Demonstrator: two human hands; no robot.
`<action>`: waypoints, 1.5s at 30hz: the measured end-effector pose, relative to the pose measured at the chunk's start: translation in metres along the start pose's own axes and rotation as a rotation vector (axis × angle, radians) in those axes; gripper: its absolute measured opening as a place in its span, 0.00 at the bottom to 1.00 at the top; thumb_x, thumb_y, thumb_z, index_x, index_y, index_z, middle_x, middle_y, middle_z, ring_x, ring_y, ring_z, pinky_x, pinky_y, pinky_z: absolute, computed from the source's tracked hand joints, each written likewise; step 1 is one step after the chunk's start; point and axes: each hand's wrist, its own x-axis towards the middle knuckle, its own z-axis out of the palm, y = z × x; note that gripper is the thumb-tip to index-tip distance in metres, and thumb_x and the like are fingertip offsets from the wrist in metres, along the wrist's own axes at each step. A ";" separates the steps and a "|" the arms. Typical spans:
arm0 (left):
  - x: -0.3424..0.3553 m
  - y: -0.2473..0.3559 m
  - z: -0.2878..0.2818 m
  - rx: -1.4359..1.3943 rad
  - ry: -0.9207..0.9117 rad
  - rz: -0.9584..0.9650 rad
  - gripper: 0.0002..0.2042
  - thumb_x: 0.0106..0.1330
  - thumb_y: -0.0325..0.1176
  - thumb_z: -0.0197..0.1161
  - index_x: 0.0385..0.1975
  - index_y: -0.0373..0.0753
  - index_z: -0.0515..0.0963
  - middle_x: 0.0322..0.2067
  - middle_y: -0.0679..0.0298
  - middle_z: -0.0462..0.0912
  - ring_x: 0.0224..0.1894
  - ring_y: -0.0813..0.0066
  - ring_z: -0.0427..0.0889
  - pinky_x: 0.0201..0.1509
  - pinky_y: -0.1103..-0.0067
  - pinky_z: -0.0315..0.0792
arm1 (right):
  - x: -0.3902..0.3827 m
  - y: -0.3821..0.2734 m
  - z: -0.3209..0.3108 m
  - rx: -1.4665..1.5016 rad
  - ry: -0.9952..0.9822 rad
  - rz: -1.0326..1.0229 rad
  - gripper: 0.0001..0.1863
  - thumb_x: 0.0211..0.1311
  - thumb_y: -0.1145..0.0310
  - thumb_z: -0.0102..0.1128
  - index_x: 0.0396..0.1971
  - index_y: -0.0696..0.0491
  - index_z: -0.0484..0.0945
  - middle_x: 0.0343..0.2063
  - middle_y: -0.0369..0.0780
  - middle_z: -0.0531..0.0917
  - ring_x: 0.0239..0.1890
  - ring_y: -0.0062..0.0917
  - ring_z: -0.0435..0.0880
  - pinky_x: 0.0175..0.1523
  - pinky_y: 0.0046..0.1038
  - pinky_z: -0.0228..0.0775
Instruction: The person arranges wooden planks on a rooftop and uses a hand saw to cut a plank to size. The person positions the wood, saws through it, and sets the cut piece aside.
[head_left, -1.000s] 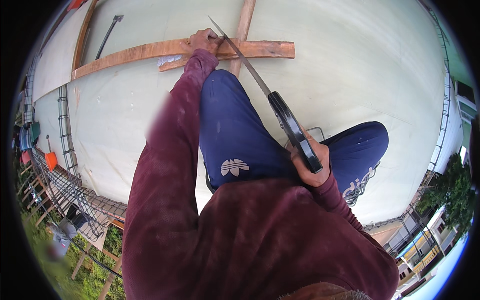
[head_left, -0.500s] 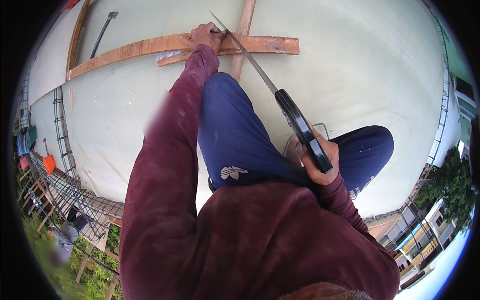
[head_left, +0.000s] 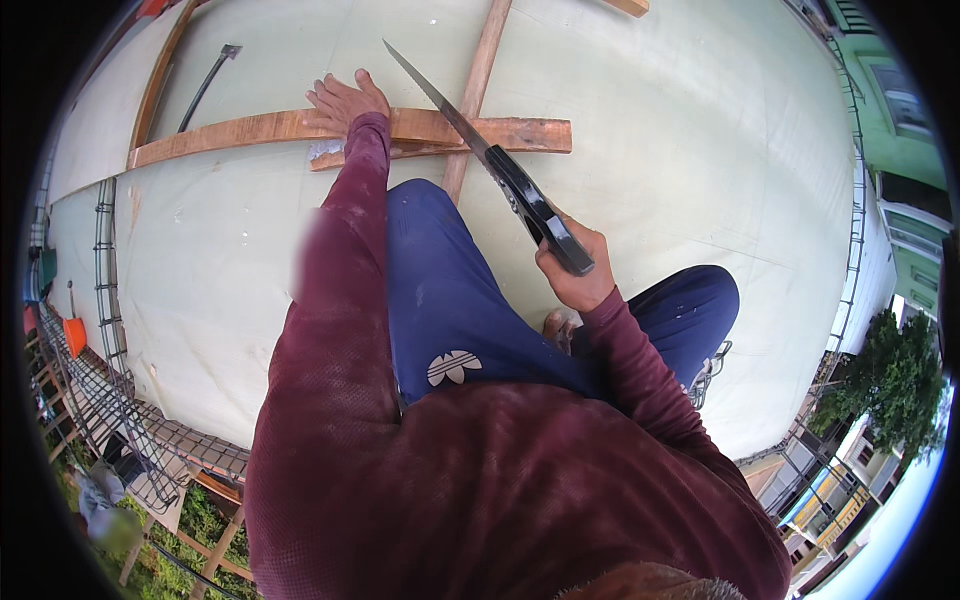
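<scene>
My right hand (head_left: 580,268) grips the black handle of a handsaw (head_left: 520,188). The saw's blade slants up and to the left, over a long wooden plank (head_left: 250,130). On the plank, left of the blade, my left hand (head_left: 348,100) lies flat with its fingers spread. A shorter wooden piece (head_left: 330,161) lies along the plank's near side, and a narrow wooden strip (head_left: 487,60) crosses beneath. The plank's edges look stepped at the blade; whether it is cut through, I cannot tell.
A dark bar with a flat head (head_left: 205,88) lies beyond the plank at the left. Steel rebar cages (head_left: 107,270) run along the left edge of the pale sheeted surface (head_left: 760,170). An orange tool (head_left: 74,335) is at the far left. Another wood end (head_left: 628,6) shows at the top.
My left hand has shifted left along the plank, from a curled hold near the blade to spread fingers. My right hand and the saw have moved up and left, the blade now crossing the plank lower down.
</scene>
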 end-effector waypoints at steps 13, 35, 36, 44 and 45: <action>-0.008 0.008 -0.018 0.008 -0.241 0.007 0.25 0.70 0.48 0.53 0.62 0.43 0.63 0.55 0.60 0.71 0.65 0.59 0.64 0.73 0.37 0.28 | -0.077 -0.026 -0.046 -0.070 -0.067 0.145 0.36 0.49 0.84 0.54 0.65 0.59 0.71 0.39 0.42 0.87 0.28 0.18 0.82 0.39 0.21 0.75; -0.017 0.014 -0.017 -0.032 -0.318 0.001 0.25 0.69 0.34 0.54 0.65 0.45 0.58 0.51 0.60 0.75 0.56 0.63 0.78 0.74 0.42 0.24 | 0.010 -0.013 -0.013 0.033 -0.059 0.164 0.05 0.54 0.79 0.58 0.32 0.61 0.77 0.23 0.35 0.79 0.24 0.16 0.76 0.33 0.21 0.69; -0.015 0.015 -0.018 -0.039 -0.318 -0.003 0.25 0.68 0.34 0.54 0.65 0.45 0.58 0.52 0.60 0.76 0.56 0.63 0.78 0.74 0.42 0.24 | -0.017 -0.018 -0.029 -0.005 -0.080 0.195 0.11 0.53 0.79 0.59 0.38 0.62 0.79 0.22 0.35 0.79 0.25 0.16 0.77 0.33 0.22 0.70; -0.013 0.018 -0.022 -0.015 -0.350 -0.008 0.25 0.68 0.34 0.54 0.64 0.46 0.58 0.52 0.59 0.80 0.56 0.61 0.79 0.74 0.42 0.23 | -0.004 -0.006 -0.032 -0.059 -0.104 0.090 0.18 0.49 0.79 0.58 0.44 0.61 0.80 0.22 0.37 0.80 0.24 0.17 0.78 0.35 0.21 0.72; -0.015 0.023 -0.012 -0.028 -0.341 -0.005 0.24 0.68 0.35 0.54 0.64 0.46 0.59 0.51 0.59 0.80 0.56 0.61 0.79 0.74 0.42 0.24 | 0.021 0.009 -0.014 -0.028 -0.085 0.105 0.13 0.50 0.79 0.58 0.38 0.61 0.80 0.23 0.37 0.80 0.24 0.18 0.78 0.35 0.21 0.72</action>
